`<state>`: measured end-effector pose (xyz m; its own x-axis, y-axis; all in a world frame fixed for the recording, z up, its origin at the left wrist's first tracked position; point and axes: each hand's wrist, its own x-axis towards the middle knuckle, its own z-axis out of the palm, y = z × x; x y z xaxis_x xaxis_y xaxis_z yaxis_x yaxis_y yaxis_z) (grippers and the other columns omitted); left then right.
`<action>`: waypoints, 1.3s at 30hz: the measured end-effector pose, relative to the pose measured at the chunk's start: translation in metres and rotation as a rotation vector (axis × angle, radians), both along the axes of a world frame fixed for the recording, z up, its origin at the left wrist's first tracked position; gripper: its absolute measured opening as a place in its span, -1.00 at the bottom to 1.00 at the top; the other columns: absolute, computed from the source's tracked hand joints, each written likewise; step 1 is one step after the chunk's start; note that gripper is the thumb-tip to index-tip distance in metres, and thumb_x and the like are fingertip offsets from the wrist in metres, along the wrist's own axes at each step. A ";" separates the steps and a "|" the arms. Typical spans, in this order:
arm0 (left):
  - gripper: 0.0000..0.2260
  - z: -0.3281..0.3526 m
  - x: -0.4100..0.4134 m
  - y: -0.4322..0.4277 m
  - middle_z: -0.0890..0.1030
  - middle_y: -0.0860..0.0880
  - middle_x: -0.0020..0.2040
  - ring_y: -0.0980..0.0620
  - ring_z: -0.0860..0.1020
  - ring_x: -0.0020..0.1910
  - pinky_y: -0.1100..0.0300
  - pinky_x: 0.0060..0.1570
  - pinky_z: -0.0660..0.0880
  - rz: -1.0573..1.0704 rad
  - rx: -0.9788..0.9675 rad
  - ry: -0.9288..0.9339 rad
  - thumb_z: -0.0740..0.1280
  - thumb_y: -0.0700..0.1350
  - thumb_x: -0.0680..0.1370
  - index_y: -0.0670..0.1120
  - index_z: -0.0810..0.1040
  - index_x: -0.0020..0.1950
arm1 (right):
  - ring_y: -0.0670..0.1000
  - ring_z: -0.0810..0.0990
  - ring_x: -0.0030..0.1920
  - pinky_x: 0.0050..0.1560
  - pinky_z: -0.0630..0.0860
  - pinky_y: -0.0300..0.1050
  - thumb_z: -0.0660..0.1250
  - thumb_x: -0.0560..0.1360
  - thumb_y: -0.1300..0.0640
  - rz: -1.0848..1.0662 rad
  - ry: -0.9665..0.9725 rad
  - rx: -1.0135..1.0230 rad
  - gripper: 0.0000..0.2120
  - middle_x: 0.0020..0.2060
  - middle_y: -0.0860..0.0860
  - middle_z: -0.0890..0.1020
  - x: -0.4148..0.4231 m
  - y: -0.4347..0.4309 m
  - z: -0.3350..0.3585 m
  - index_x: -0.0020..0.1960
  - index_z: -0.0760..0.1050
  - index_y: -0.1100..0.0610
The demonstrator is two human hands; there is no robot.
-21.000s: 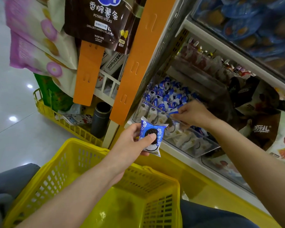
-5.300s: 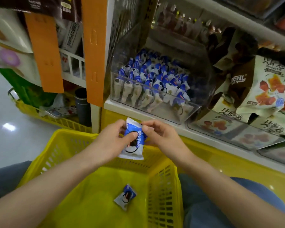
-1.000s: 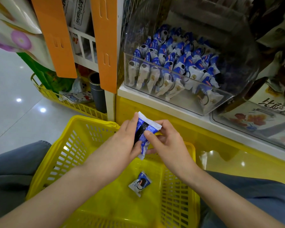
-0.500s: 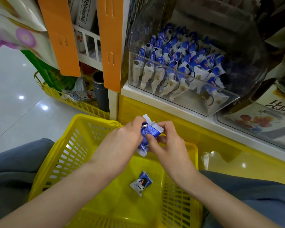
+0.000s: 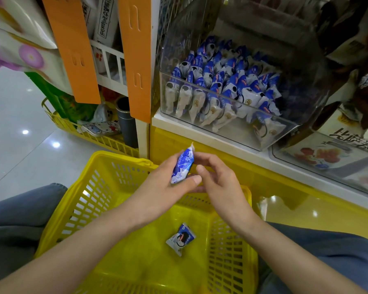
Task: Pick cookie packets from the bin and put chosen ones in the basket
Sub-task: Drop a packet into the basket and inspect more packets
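Note:
My left hand (image 5: 164, 187) grips a blue and white cookie packet (image 5: 183, 166) between thumb and fingers, above the far rim of the yellow basket (image 5: 89, 192). My right hand (image 5: 219, 183) hovers just right of the packet with loosely curled fingers, and I cannot see it touching the packet. A second cookie packet (image 5: 180, 238) lies on the basket floor. The clear bin (image 5: 232, 132) on the shelf holds several more of the same packets (image 5: 219, 85).
Orange strips (image 5: 136, 60) hang from the shelf's left end. A second yellow basket (image 5: 89, 132) with a grey tube (image 5: 126, 122) stands on the floor behind. Snack bags (image 5: 348, 132) fill the shelf to the right. My legs flank the basket.
My right hand has let go of the packet and drawn slightly right. My left hand has turned the packet edge-on and keeps hold of it.

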<state>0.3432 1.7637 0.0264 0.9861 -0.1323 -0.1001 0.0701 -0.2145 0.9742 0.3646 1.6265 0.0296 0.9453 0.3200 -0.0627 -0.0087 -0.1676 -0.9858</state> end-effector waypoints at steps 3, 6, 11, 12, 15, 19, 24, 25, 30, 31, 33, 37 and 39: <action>-0.64 -0.001 0.004 0.000 0.54 0.13 0.08 0.36 0.52 -0.03 0.51 -0.10 0.39 0.045 -0.080 0.056 0.33 -0.18 0.50 0.05 0.33 0.23 | -0.07 0.62 -0.11 -0.19 0.60 -0.20 0.23 0.52 0.35 -0.035 -0.042 -0.075 -0.66 0.12 -0.05 0.55 0.001 -0.003 0.005 0.14 0.40 -0.04; -0.79 0.001 0.007 -0.001 0.57 0.05 -0.02 0.27 0.53 -0.12 0.48 -0.18 0.42 0.096 -0.147 0.113 0.29 -0.18 0.54 -0.07 0.41 0.16 | -0.08 0.56 -0.13 -0.17 0.59 -0.19 0.30 0.50 0.25 -0.113 -0.044 -0.170 -0.65 0.12 -0.06 0.51 0.005 -0.005 0.010 0.24 0.35 0.06; -0.78 0.008 0.008 0.001 0.64 0.08 0.00 0.24 0.58 -0.03 0.45 -0.13 0.45 0.028 -0.292 0.100 0.28 -0.17 0.54 -0.01 0.51 0.18 | -0.01 0.62 -0.02 -0.08 0.60 -0.17 0.28 0.51 0.20 -0.115 0.115 -0.057 -0.65 0.13 0.10 0.57 0.012 -0.012 0.023 0.28 0.39 0.21; -0.76 0.010 0.010 0.002 0.64 0.08 0.02 0.24 0.58 -0.01 0.44 -0.10 0.45 0.022 -0.278 0.077 0.28 -0.18 0.54 -0.01 0.51 0.19 | -0.05 0.63 -0.06 -0.08 0.60 -0.19 0.28 0.51 0.21 -0.101 0.125 -0.022 -0.70 0.08 0.12 0.61 0.012 -0.014 0.026 0.23 0.43 0.21; -0.77 0.013 0.015 0.001 0.62 0.07 -0.01 0.27 0.57 -0.06 0.47 -0.10 0.43 0.047 -0.130 -0.042 0.34 -0.24 0.50 0.02 0.51 0.10 | -0.04 0.64 -0.11 -0.13 0.60 -0.20 0.32 0.47 0.25 -0.124 0.044 -0.010 -0.84 -0.06 0.08 0.67 0.011 -0.016 0.027 0.05 0.51 0.15; -0.70 0.017 0.017 -0.002 0.55 0.14 -0.07 0.19 0.52 -0.12 0.39 -0.14 0.40 0.108 0.150 -0.151 0.40 -0.12 0.46 0.11 0.42 0.11 | -0.04 0.64 -0.13 -0.08 0.58 -0.04 0.41 0.35 0.02 -0.171 -0.212 -0.172 -0.74 -0.13 -0.02 0.66 0.010 -0.020 0.030 0.02 0.53 0.06; -0.68 0.040 0.024 -0.008 0.47 0.23 0.03 0.34 0.44 -0.01 0.44 -0.09 0.36 -0.005 0.276 -0.292 0.26 0.06 0.53 0.17 0.34 0.27 | -0.13 0.63 -0.18 -0.15 0.57 -0.22 0.34 0.33 -0.13 -0.219 -0.393 -0.206 -0.67 -0.16 -0.12 0.65 0.016 -0.029 0.052 0.01 0.51 0.03; -0.67 0.047 0.030 -0.007 0.43 0.23 0.07 0.36 0.41 0.01 0.44 0.00 0.35 -0.024 0.340 -0.363 0.21 0.08 0.54 0.15 0.31 0.30 | -0.15 0.62 -0.20 -0.17 0.55 -0.28 0.33 0.34 -0.11 -0.246 -0.444 -0.224 -0.68 -0.19 -0.13 0.64 0.021 -0.032 0.061 0.01 0.50 0.04; -0.61 0.077 0.068 0.004 0.37 0.08 0.28 0.18 0.24 0.27 0.23 0.27 0.14 0.053 0.590 -0.644 0.07 0.04 0.57 0.02 0.27 0.39 | -0.08 0.63 -0.20 -0.13 0.59 -0.09 0.34 0.42 -0.09 -0.416 -0.593 -0.498 -0.70 -0.25 -0.07 0.62 0.069 -0.050 0.118 0.06 0.45 0.05; -0.63 0.078 0.076 0.004 0.38 0.05 0.28 0.11 0.27 0.29 0.19 0.28 0.16 0.061 0.649 -0.657 0.07 0.04 0.59 0.01 0.28 0.38 | -0.04 0.62 -0.20 -0.13 0.58 -0.03 0.34 0.44 -0.06 -0.425 -0.604 -0.603 -0.70 -0.26 -0.02 0.62 0.080 -0.052 0.126 0.08 0.45 0.08; -0.67 0.073 0.087 0.003 0.41 0.03 0.27 0.05 0.32 0.28 0.15 0.29 0.13 0.046 0.763 -0.657 0.04 0.05 0.61 0.00 0.32 0.34 | 0.04 0.59 -0.18 -0.12 0.55 0.03 0.34 0.46 -0.04 -0.410 -0.568 -0.775 -0.71 -0.22 0.07 0.61 0.101 -0.054 0.136 0.08 0.45 0.10; -0.67 0.062 0.093 0.001 0.53 0.05 0.15 0.06 0.42 0.18 0.15 0.29 0.12 0.062 0.817 -0.693 -0.04 0.03 0.61 0.00 0.44 0.21 | -0.10 0.50 -0.29 -0.34 0.40 -0.23 0.36 0.45 -0.04 -0.241 -0.440 -1.090 -0.80 -0.28 -0.03 0.53 0.127 -0.052 0.138 -0.09 0.45 0.07; -0.64 0.062 0.095 0.001 0.57 0.04 0.08 0.05 0.47 0.11 0.15 0.23 0.15 0.096 0.790 -0.705 -0.05 0.02 0.60 -0.01 0.49 0.16 | -0.10 0.50 -0.30 -0.39 0.34 -0.27 0.38 0.44 -0.04 -0.135 -0.336 -1.211 -0.81 -0.29 -0.06 0.51 0.135 -0.050 0.135 -0.17 0.42 0.04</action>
<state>0.4380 1.7645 0.0885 0.8575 -0.1984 0.4746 -0.4060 -0.8276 0.3875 0.4991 1.5764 0.1650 0.9920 0.1261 0.0019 0.1248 -0.9795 -0.1584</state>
